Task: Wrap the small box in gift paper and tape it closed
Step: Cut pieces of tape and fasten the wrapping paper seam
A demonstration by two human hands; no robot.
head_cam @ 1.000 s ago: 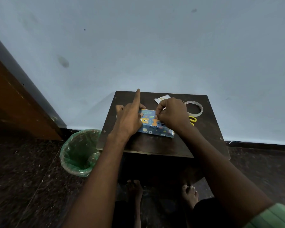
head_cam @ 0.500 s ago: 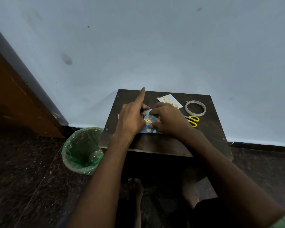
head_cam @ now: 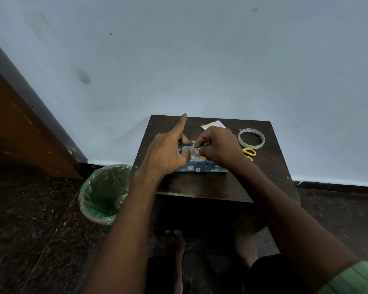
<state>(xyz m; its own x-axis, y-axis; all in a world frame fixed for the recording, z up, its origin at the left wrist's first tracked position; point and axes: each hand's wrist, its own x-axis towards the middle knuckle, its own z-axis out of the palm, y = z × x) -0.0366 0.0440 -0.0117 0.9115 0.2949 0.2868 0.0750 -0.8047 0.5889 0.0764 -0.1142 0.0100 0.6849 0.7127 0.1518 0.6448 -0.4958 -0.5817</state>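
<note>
The box [head_cam: 202, 165], covered in blue patterned paper, lies on the near middle of our small dark table [head_cam: 270, 166]. Our left hand [head_cam: 168, 153] steadies it, forefinger pointing up. Our right hand [head_cam: 218, 148] pinches the paper's top edge. Tape roll [head_cam: 251, 138] and scissors [head_cam: 249, 153] sit right.

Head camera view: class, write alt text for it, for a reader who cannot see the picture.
Two bare hands, left hand and right hand, work on top of a small box wrapped in blue patterned gift paper on a dark table. A tape roll and yellow scissors lie to the right; a green-lined bin stands left.
</note>
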